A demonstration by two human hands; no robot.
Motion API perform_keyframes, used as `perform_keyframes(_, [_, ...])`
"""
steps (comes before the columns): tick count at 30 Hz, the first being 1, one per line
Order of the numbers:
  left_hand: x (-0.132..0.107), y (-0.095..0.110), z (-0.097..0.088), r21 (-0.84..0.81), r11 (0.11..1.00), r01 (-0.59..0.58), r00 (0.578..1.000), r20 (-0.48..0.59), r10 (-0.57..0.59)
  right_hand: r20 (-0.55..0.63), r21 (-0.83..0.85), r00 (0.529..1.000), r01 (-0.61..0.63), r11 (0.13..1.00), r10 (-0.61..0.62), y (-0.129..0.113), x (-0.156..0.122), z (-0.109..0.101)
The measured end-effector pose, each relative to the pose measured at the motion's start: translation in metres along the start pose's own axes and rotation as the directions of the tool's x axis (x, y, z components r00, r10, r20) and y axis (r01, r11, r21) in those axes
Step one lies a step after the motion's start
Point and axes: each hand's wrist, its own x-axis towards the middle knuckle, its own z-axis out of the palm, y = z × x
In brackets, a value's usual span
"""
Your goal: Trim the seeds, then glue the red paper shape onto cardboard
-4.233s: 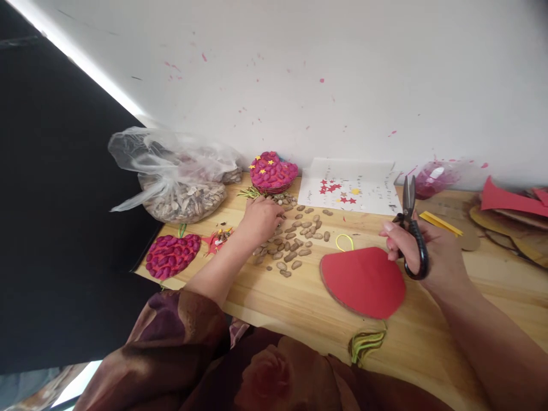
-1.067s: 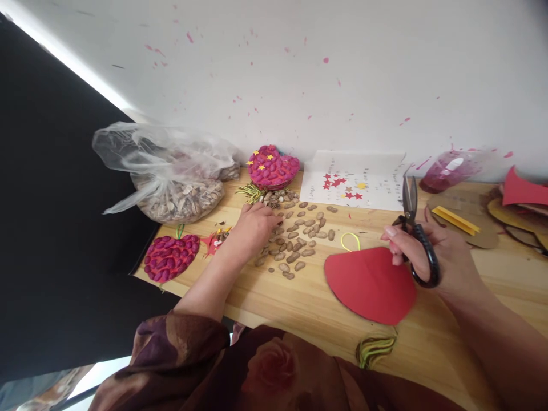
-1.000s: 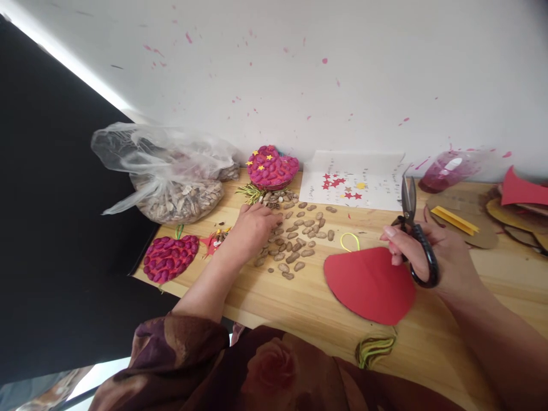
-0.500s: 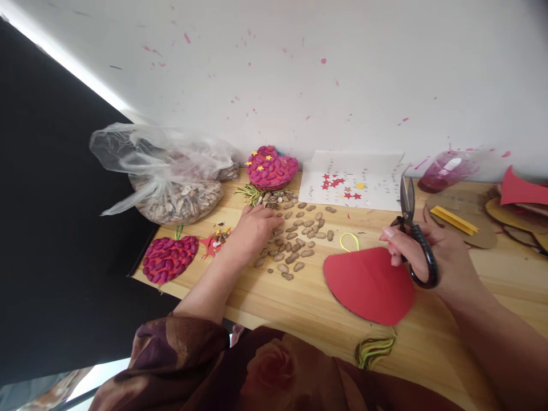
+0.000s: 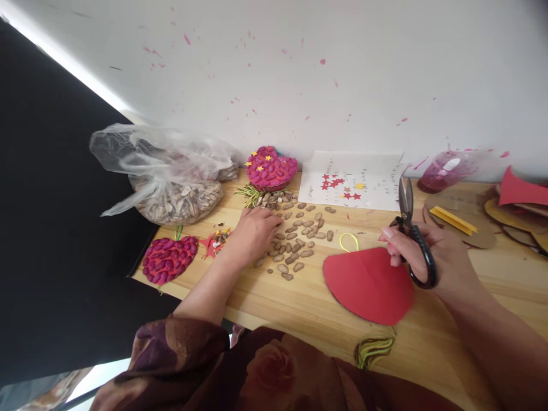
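My right hand (image 5: pixel 436 251) grips black-handled scissors (image 5: pixel 406 202), blades pointing up and a little apart. Below it lies a red card piece (image 5: pixel 368 282) with a yellow loop (image 5: pixel 350 242) at its top and a green and brown tassel (image 5: pixel 374 349) at its lower end. Palm down, my left hand (image 5: pixel 256 233) rests over the left side of scattered peanuts (image 5: pixel 295 246), fingers stretched out towards the back. Its fingertips are partly hidden, and I see nothing held in them. Just behind it stands a heart-shaped magenta piece (image 5: pixel 272 166) with yellow stars.
A plastic bag of shells (image 5: pixel 180 200) stands at the back left. Another magenta heart (image 5: pixel 170 260) lies near the left edge. Behind the peanuts is white paper (image 5: pixel 377 197) with small stars. A tilted cup (image 5: pixel 443 171), a yellow strip (image 5: pixel 452 220) and red card (image 5: pixel 520 188) sit right.
My left hand has shifted very slightly over the peanuts, its fingers edging right. The right hand and scissors stay nearly still.
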Motion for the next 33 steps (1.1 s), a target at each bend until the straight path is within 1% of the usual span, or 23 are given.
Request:
perform_keyframes(4, [0.004, -0.001, 0.002, -0.054, 0.992, 0.110, 0.993, -0.024, -0.111, 0.000, -0.005, 1.000, 0.014, 1.000, -0.014, -0.001, 0.000, 0.000])
perform_keyframes(8, [0.007, -0.005, 0.003, -0.195, 0.951, 0.240, 0.969, -0.017, -0.248, 0.000, -0.029, 0.999, 0.048, 0.998, -0.048, -0.002, 0.000, 0.000])
perform_keyframes(10, [0.008, -0.008, 0.004, -0.246, 0.928, 0.279, 0.957, -0.003, -0.288, 0.003, -0.034, 0.998, 0.057, 0.998, -0.057, -0.003, 0.000, -0.001])
perform_keyframes(13, [0.008, -0.009, 0.005, -0.231, 0.925, 0.301, 0.948, -0.034, -0.317, 0.009, -0.024, 0.998, 0.060, 0.998, -0.060, -0.003, -0.001, -0.001])
perform_keyframes(15, [0.007, -0.007, 0.003, -0.199, 0.936, 0.290, 0.945, -0.092, -0.313, 0.008, -0.020, 0.999, 0.054, 0.998, -0.054, -0.004, -0.001, 0.000])
perform_keyframes(17, [0.005, -0.005, 0.001, -0.199, 0.952, 0.234, 0.956, -0.133, -0.263, 0.010, -0.026, 0.999, 0.048, 0.998, -0.048, -0.004, -0.002, -0.001])
perform_keyframes(21, [0.000, -0.003, -0.002, -0.214, 0.975, 0.053, 0.992, -0.100, -0.076, 0.010, -0.025, 0.998, 0.056, 0.998, -0.056, -0.002, -0.002, -0.001])
perform_keyframes(23, [-0.002, -0.004, -0.001, -0.198, 0.980, 0.010, 0.995, -0.095, -0.030, 0.008, -0.014, 0.998, 0.063, 0.998, -0.063, -0.001, -0.002, -0.001])
perform_keyframes(26, [-0.001, -0.004, 0.002, -0.176, 0.984, 0.008, 0.996, -0.083, -0.023, 0.011, -0.018, 0.998, 0.066, 0.998, -0.065, 0.001, 0.000, 0.000])
perform_keyframes(33, [0.007, 0.000, 0.003, -0.183, 0.980, 0.083, 0.994, -0.055, -0.095, 0.012, -0.023, 0.998, 0.070, 0.997, -0.070, -0.004, -0.002, 0.001])
